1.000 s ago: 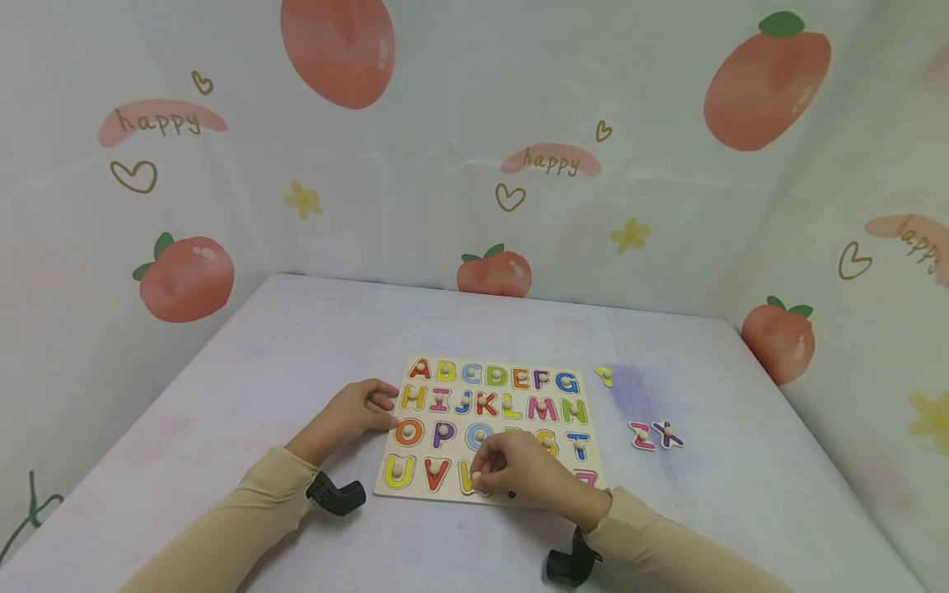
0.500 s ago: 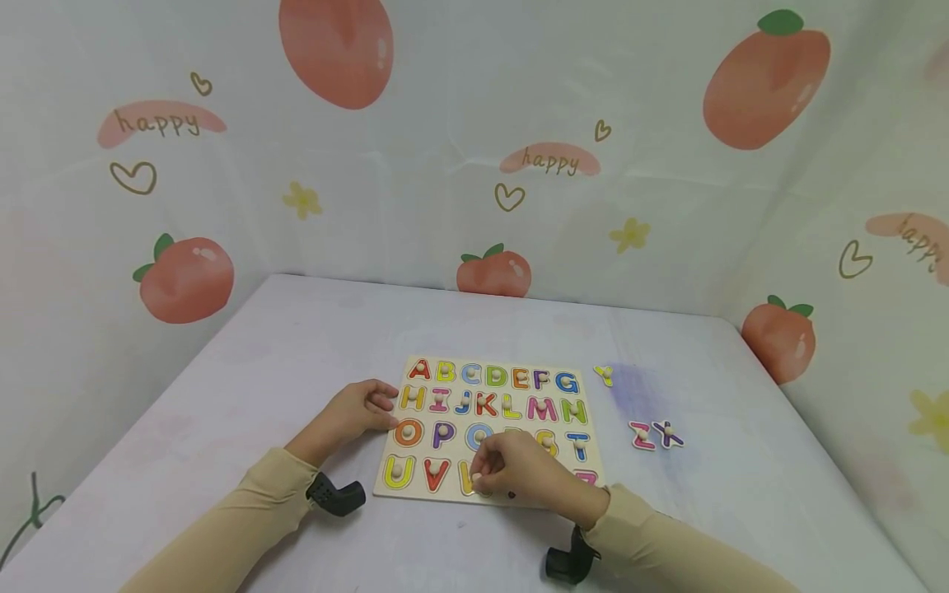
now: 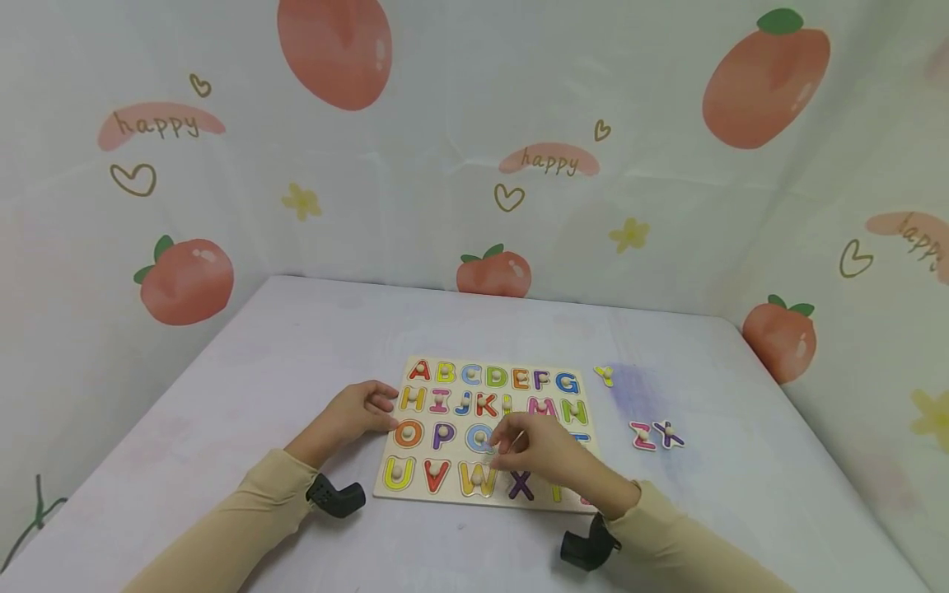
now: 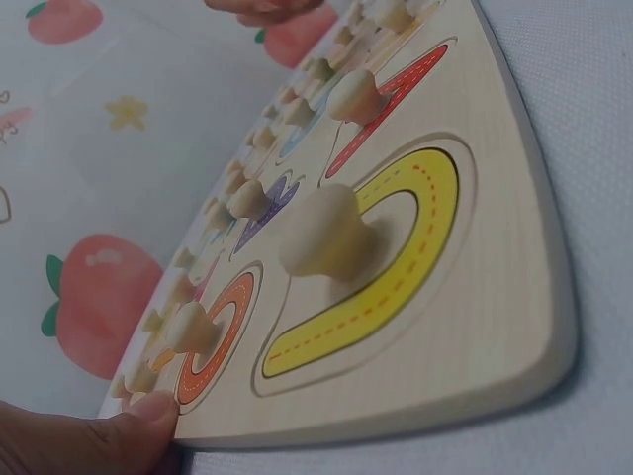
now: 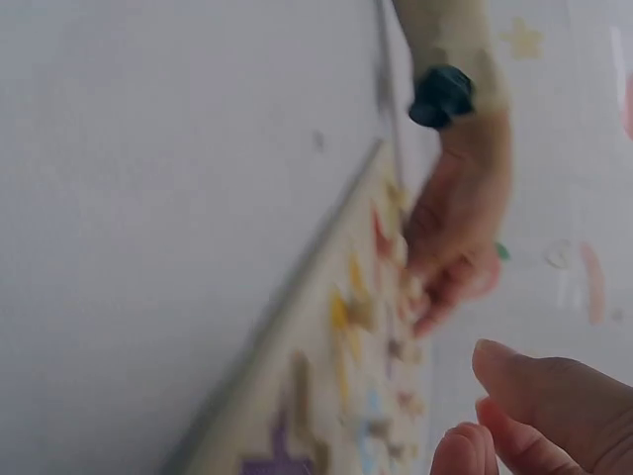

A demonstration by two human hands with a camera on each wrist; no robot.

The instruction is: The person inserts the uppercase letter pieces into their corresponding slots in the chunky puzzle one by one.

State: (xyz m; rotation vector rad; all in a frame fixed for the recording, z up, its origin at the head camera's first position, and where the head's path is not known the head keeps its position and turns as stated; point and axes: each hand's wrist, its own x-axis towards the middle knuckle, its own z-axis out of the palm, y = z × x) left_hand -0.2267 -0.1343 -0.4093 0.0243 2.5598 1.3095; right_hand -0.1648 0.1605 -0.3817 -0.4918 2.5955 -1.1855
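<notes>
A wooden alphabet puzzle board [image 3: 455, 455] lies on the table, most of its bright letters fitted with round knobs. At its left edge rests my left hand [image 3: 350, 422], and the left wrist view has its thumb [image 4: 148, 408] touching the edge near the orange O. Over the board's lower right part hovers my right hand [image 3: 544, 453], thumb and fingers apart with nothing between them. The yellow W piece [image 3: 477, 479] sits in the bottom row, just left of those fingertips. A purple X place [image 3: 521, 486] without a knob shows beside it. The right hand hides several letters.
Three loose knobbed pieces lie right of the board: a yellow Y [image 3: 605, 376], a pink Z [image 3: 642, 436] and a purple X [image 3: 669, 434]. A fruit-printed cloth wall [image 3: 408, 231] stands behind the table.
My right hand has let go of the W piece's knob and moved up and to the right, uncovering the W and the X place. The left hand stays put.
</notes>
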